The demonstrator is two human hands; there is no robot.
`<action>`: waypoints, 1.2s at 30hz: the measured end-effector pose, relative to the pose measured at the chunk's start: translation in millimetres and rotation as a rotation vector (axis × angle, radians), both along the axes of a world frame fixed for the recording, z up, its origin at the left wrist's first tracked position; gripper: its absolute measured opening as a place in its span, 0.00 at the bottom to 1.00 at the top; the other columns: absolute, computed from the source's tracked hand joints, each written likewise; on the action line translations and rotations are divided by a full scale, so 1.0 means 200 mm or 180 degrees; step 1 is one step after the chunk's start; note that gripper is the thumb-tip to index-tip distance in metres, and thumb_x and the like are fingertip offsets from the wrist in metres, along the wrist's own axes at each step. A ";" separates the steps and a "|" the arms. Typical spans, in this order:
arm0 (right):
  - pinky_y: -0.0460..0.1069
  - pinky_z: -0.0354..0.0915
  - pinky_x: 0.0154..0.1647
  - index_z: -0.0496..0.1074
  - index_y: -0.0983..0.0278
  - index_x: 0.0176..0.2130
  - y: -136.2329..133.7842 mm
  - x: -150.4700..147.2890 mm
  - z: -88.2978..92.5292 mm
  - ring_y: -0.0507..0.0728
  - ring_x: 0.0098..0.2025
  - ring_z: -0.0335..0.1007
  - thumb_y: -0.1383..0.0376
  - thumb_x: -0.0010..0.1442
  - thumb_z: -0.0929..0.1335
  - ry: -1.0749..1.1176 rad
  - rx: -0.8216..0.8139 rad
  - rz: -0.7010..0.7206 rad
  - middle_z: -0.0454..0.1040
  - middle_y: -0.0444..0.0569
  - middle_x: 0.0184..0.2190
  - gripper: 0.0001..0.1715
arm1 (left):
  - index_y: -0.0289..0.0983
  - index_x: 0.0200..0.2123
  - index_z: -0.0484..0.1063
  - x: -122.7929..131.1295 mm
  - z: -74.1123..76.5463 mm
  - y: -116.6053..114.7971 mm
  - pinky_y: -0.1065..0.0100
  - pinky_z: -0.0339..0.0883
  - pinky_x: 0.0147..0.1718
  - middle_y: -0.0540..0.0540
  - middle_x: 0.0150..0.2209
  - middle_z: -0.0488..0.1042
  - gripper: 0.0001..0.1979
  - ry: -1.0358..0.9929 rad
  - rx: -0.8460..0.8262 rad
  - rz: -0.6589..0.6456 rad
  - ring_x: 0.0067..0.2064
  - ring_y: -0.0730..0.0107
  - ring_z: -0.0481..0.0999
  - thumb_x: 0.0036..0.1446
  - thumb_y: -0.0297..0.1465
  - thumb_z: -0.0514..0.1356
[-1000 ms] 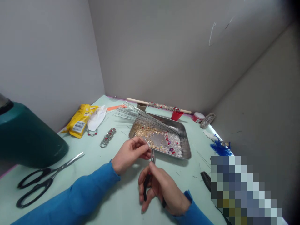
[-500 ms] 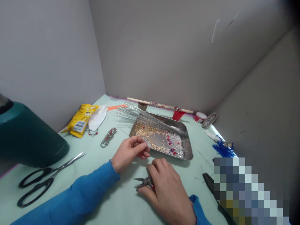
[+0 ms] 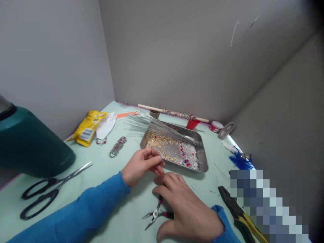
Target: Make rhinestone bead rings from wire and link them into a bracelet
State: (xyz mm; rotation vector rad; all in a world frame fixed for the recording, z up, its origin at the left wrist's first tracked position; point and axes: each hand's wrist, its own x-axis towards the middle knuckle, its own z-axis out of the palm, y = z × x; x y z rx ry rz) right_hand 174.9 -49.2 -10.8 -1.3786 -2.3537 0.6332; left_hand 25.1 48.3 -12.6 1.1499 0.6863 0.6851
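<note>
My left hand (image 3: 143, 165) is pinched, thumb against fingertips, just in front of the steel tray (image 3: 202, 162); what it pinches is too small to name. My right hand (image 3: 184, 207) lies palm down on the table with fingers spread, reaching toward the left hand's fingertips. Small needle-nose pliers (image 3: 155, 213) with dark handles lie on the table beside and partly under the right hand. The tray holds gold, clear and red beads, and a bundle of thin wires (image 3: 157, 126) rests across its far left corner.
Black scissors (image 3: 48, 194) lie at the left front beside a dark green container (image 3: 27, 148). A yellow packet (image 3: 88, 128), a beaded strip (image 3: 117, 146), a beaded stick (image 3: 174, 114), red cups, blue feathers (image 3: 240, 162) and yellow-handled pliers (image 3: 240, 212) surround the tray.
My right hand laid the small pliers down on the table, let go of them and moved up toward the left hand. The left hand stayed pinched in place.
</note>
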 end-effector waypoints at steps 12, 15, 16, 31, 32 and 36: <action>0.45 0.59 0.26 0.69 0.64 0.32 0.08 -0.02 -0.12 0.49 0.23 0.60 0.57 0.56 0.67 0.3065 -0.0668 -0.2079 0.67 0.41 0.21 0.12 | 0.34 0.29 0.61 0.05 -0.04 -0.06 0.66 0.68 0.26 0.49 0.20 0.72 0.15 0.0012 0.0013 -0.0304 0.23 0.69 0.75 0.49 0.38 0.62; 0.45 0.58 0.26 0.68 0.65 0.28 0.08 -0.03 -0.13 0.49 0.23 0.60 0.58 0.56 0.67 0.3003 -0.0506 -0.2114 0.65 0.40 0.19 0.12 | 0.34 0.29 0.61 0.06 -0.06 -0.08 0.67 0.68 0.26 0.49 0.21 0.71 0.16 -0.0045 0.0043 -0.0188 0.24 0.68 0.75 0.48 0.39 0.62; 0.45 0.58 0.26 0.68 0.64 0.27 0.07 -0.03 -0.13 0.49 0.23 0.60 0.59 0.56 0.67 0.2966 -0.0404 -0.2115 0.65 0.41 0.19 0.12 | 0.34 0.28 0.61 0.06 -0.06 -0.08 0.67 0.68 0.26 0.48 0.22 0.72 0.16 -0.0093 0.0034 -0.0160 0.24 0.68 0.76 0.48 0.38 0.63; 0.45 0.59 0.27 0.68 0.65 0.26 0.09 -0.05 -0.14 0.50 0.24 0.61 0.61 0.57 0.66 0.3264 -0.0225 -0.2278 0.66 0.41 0.20 0.11 | 0.34 0.28 0.61 0.07 -0.04 -0.11 0.66 0.67 0.31 0.45 0.22 0.75 0.12 -0.0346 -0.0546 0.0059 0.26 0.66 0.76 0.51 0.34 0.61; 0.45 0.59 0.27 0.68 0.65 0.27 0.09 -0.05 -0.14 0.50 0.24 0.61 0.60 0.57 0.66 0.3314 -0.0312 -0.2268 0.66 0.41 0.20 0.11 | 0.34 0.28 0.61 0.07 -0.04 -0.11 0.65 0.67 0.31 0.45 0.22 0.75 0.12 -0.0313 -0.0526 0.0063 0.26 0.66 0.77 0.52 0.34 0.61; 0.44 0.59 0.25 0.69 0.65 0.31 0.09 -0.05 -0.14 0.49 0.23 0.61 0.60 0.56 0.67 0.3447 -0.0469 -0.2212 0.68 0.41 0.23 0.10 | 0.34 0.29 0.61 0.07 -0.04 -0.10 0.65 0.68 0.31 0.44 0.22 0.76 0.12 -0.0247 -0.0538 0.0040 0.26 0.64 0.77 0.52 0.35 0.61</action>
